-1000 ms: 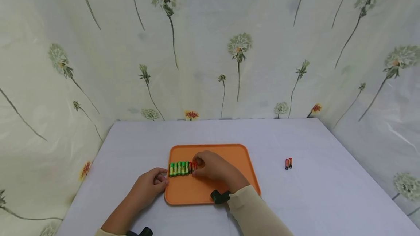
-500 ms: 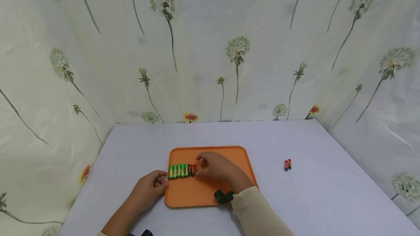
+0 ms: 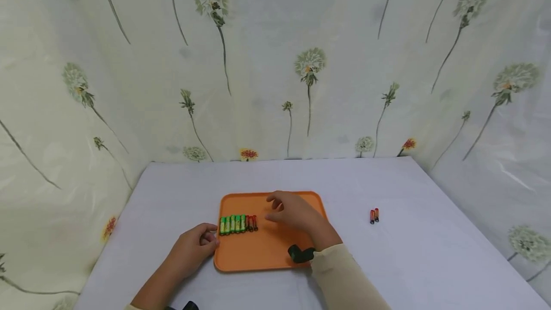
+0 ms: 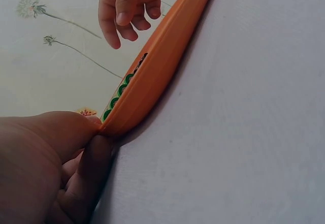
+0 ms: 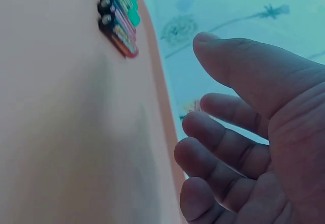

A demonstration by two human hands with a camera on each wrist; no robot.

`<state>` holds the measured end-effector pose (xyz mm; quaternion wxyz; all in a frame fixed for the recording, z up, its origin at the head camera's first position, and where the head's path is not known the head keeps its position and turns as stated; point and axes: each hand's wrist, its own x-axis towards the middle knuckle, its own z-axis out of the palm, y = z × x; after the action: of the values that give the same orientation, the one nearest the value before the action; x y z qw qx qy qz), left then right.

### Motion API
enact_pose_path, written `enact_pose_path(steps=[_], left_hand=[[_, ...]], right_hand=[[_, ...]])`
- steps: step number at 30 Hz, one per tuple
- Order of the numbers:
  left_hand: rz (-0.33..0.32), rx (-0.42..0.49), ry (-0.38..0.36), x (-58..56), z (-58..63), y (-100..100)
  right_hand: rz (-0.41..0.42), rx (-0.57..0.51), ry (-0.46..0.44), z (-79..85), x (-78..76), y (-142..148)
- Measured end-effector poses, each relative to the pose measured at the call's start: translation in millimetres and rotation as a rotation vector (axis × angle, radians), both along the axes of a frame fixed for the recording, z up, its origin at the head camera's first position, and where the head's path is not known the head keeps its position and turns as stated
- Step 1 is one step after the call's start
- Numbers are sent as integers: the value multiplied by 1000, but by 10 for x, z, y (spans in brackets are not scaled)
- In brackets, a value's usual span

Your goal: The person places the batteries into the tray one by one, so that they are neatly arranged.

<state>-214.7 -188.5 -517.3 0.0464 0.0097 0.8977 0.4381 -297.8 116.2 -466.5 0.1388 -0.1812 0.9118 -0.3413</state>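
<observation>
An orange tray [image 3: 275, 255] lies on the table, and my left hand [image 3: 192, 249] is at its left edge. In the left wrist view, thumb and fingers of that hand pinch the tray's rim [image 4: 162, 66]. Several green batteries [image 3: 233, 224] stand side by side in a row from the tray's left edge. Continuing that row on its right are red-and-black, slimmer batteries [image 3: 251, 223]. My right hand [image 3: 297, 212] hovers over the tray to the right of the row. Its fingers are loosely bent, with nothing between thumb and fingertips in the right wrist view.
Two more red batteries [image 3: 374, 216] lie on the white-covered table [image 3: 400, 262], to the right of the tray. A dandelion-patterned cloth [image 3: 258, 61] hangs behind the table and along both sides.
My right hand has let go of the last red battery in the row and moved up and right from it. The left hand has stayed at the tray's edge.
</observation>
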Motion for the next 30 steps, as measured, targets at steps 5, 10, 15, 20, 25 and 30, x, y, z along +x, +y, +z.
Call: enact_pose_path(steps=[5,10,15,20,25,30], left_hand=[[14,-21,-1,-6,43,-5],[2,-7,-3,-25,57,24],[1,-11,4,-11,28,41],[13,-32,-5,12,6,29],[8,-31,-2,14,13,22],[13,-22,-12,10,5,47]], right_hand=[[-35,-9,11,19,-25,117],[-95,-4,46,11,-55,307],[-144,38,81,-13,-69,575],[-175,78,90,-25,-42,903],[-216,130,102,-33,-12,1214],[-236,195,126,-25,28,1449]])
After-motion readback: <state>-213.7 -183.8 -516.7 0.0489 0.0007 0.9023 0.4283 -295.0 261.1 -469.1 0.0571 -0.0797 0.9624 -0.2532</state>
